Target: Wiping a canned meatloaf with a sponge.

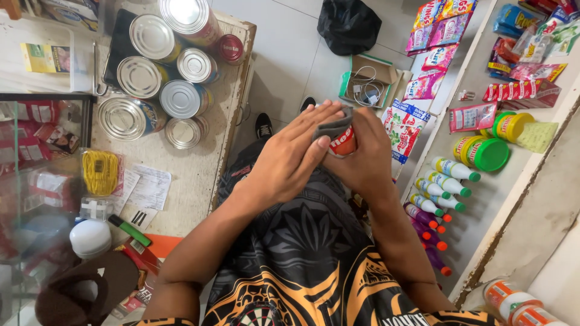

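- From my remote seat I see the right hand (362,160) wrapped around a small red can (344,143), held up in front of the chest, over the lap and between the desk and the shelf.
- Its fingers are curled shut about the can's far side (only a strip of the red label shows between the two hands).
- The left hand (290,160) lies across the can from the other side, fingers bent and pressing a grey cloth (333,128) onto the can's top.
- The cloth is pinched under the left fingertips and folds over the rim, touching the can.
- On the desk (199,181) to the left stands a cluster of tin cans (158,78), silver lids up, well apart from the hands.
- Nearer the desk's front edge lie a yellow bundle (100,172), paper slips (148,187) and a green marker (130,230).
- To the right, a shelf (513,181) carries white bottles with green caps (450,169), purple bottles (423,223) below them, and green-lidded jars (489,154).
- Bright sachets (432,60) hang or lean by the shelf, above the hands in view.
- A black bag (350,24) sits on the tiled floor (290,54) beyond.
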